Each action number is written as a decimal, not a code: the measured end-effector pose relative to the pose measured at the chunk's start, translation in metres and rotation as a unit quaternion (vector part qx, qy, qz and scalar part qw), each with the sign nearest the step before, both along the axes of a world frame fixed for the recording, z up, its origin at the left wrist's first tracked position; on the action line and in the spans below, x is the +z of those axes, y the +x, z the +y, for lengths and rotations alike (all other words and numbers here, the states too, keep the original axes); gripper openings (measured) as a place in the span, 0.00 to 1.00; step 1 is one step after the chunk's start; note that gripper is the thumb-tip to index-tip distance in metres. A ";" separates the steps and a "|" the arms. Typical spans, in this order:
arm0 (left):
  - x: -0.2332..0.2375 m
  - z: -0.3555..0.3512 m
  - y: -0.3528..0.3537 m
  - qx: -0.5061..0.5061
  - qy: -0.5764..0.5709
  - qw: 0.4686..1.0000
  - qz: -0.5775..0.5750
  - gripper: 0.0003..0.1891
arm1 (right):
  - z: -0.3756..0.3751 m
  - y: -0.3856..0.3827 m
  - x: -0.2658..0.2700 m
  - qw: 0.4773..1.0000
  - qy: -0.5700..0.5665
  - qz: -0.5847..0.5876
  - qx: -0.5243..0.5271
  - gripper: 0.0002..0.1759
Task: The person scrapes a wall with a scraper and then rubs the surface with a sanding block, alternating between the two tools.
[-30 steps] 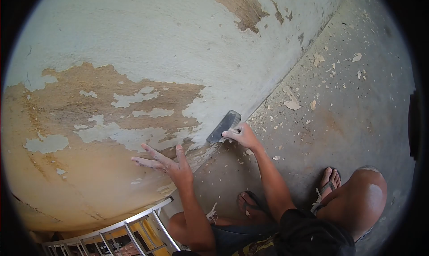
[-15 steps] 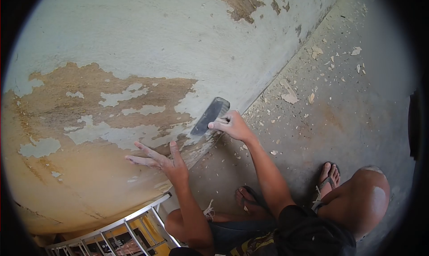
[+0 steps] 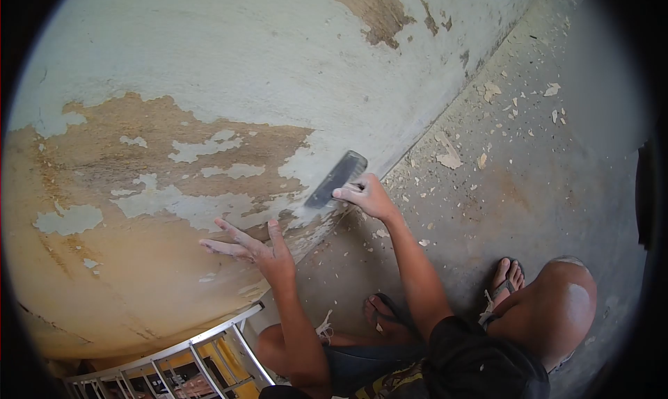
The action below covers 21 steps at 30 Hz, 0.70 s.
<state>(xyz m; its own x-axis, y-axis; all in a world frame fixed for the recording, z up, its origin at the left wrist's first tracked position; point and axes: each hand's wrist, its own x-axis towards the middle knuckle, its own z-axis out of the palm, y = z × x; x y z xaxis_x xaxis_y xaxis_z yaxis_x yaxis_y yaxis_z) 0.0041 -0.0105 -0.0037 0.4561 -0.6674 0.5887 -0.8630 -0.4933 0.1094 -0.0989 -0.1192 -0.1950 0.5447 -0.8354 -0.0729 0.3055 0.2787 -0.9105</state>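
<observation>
- We see the dark, flat block (image 3: 335, 181) near the middle of the view, up against the lower wall (image 3: 278, 65), close to the edge where the wall meets the floor (image 3: 529, 211).
- Its long axis slants: we read one end pointing between one and two o'clock, the other between seven and eight.
- Our right hand (image 3: 369, 196) grasps the block by its long side nearest the floor; we see the thumb lying over the dark face, while the other fingers are mostly hidden.
- Measured from that grip, most of the block sits toward ten o'clock.
- Our left hand (image 3: 273, 261) is bare and spread, fingers fanning from ten to twelve o'clock; we cannot tell whether it touches the wall. The block lies at its one o'clock.
- From the block, we find a brown patch (image 3: 202, 138) between nine and ten o'clock, a ladder (image 3: 191, 342) between seven and eight, and a pale flake (image 3: 450, 160) toward two.
</observation>
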 end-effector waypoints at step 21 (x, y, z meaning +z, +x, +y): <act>0.007 0.023 0.011 -0.022 0.003 1.000 -0.019 0.47 | 0.007 0.010 0.056 0.993 -0.091 0.015 -0.077 0.33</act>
